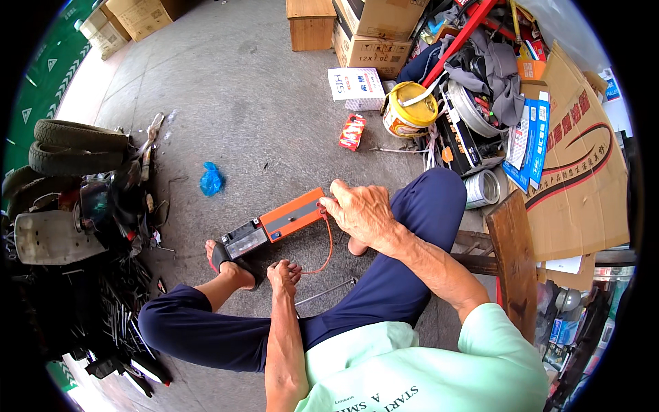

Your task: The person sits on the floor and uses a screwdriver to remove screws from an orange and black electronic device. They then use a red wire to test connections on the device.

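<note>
On the ground before me lies a long orange battery (294, 214) with a grey strip along its top. Its left end meets a smaller black battery (246, 238) beside my foot. A thin red wire (330, 246) curves from the orange battery's right end down to my left hand (283, 275). The fingers of that hand are closed around the wire's lower end. My right hand (362, 214) bends over the battery's right corner, thumb and fingers closed near the terminal where the wire starts. What they pinch is hidden. A thin metal rod (324, 292) lies between my legs.
Tyres (79, 144) and dark parts and tools heap up on the left. A blue plastic bag (211, 179) lies ahead. A red box (352, 132), a yellow-lidded bucket (410, 110) and cardboard (576, 165) crowd the right, with a wooden board (515, 264) by my right arm.
</note>
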Available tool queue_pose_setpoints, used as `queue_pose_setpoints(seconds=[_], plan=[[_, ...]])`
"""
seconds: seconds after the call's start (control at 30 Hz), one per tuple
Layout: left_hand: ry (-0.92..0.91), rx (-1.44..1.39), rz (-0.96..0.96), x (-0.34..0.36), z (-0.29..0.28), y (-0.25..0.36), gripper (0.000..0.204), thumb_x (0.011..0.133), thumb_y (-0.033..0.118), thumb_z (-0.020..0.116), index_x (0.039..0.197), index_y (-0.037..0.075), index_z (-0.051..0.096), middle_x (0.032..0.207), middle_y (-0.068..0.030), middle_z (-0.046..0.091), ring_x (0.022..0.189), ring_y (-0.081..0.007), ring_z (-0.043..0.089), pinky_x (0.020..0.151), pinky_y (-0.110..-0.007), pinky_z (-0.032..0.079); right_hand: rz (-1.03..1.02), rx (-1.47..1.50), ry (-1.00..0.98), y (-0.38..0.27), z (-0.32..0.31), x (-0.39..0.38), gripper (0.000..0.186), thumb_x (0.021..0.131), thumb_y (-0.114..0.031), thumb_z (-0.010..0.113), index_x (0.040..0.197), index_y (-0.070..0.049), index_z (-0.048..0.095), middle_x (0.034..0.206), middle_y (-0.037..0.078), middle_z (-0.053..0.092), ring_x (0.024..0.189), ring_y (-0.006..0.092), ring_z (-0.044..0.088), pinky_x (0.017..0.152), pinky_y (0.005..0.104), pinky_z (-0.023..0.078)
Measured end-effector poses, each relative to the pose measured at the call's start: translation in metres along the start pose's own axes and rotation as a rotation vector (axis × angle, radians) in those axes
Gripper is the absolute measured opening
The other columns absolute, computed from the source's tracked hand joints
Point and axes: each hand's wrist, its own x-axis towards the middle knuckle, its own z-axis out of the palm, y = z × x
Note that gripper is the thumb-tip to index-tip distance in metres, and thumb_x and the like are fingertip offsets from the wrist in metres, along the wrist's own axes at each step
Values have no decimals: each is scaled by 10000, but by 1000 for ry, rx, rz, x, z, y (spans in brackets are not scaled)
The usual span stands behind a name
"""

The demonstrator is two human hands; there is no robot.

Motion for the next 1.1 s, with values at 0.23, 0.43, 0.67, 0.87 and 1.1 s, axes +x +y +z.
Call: queue_pose_setpoints(seconds=[0.23, 0.43, 0.67, 0.87, 1.1], plan=[[-58, 15, -31, -8, 1, 5, 505, 803, 123, 540, 1247, 4, 332, 839, -131, 583, 680, -251, 645, 574, -345, 524, -13, 45, -26, 2, -1, -2, 254, 853, -285, 614, 819, -58, 504, 596, 120, 603, 545, 311, 619, 478, 419, 465], [-60, 26, -32, -8, 3, 6, 424, 825, 113, 518, 1210, 7, 373, 840, -129, 588, 690, -250, 651, 566, -326, 535, -21, 76, -58, 1, -2, -1, 244, 849, -265, 618, 842, -54, 496, 607, 128, 605, 556, 315, 622, 484, 412, 473], [-66, 27, -28, -14, 6, 8, 335, 827, 83, 495, 1142, -3, 425, 848, -147, 597, 699, -256, 657, 559, -324, 549, -18, 101, -86, 0, -3, -1, 231, 850, -253, 620, 854, -52, 506, 619, 123, 616, 574, 310, 632, 500, 407, 482], [-80, 36, -12, -14, 8, 8, 332, 793, 32, 469, 1121, -7, 430, 850, -160, 600, 689, -259, 657, 534, -310, 536, -51, 110, -73, 2, 0, -1, 216, 850, -244, 617, 874, -52, 522, 634, 117, 624, 579, 303, 635, 495, 397, 483], [-91, 24, 45, -6, 4, 2, 145, 804, 62, 531, 926, -15, 533, 840, -188, 617, 724, -279, 653, 536, -332, 498, -125, 117, -10, -2, 4, 3, 214, 829, -173, 635, 846, -31, 477, 552, 118, 569, 517, 286, 610, 446, 389, 448]])
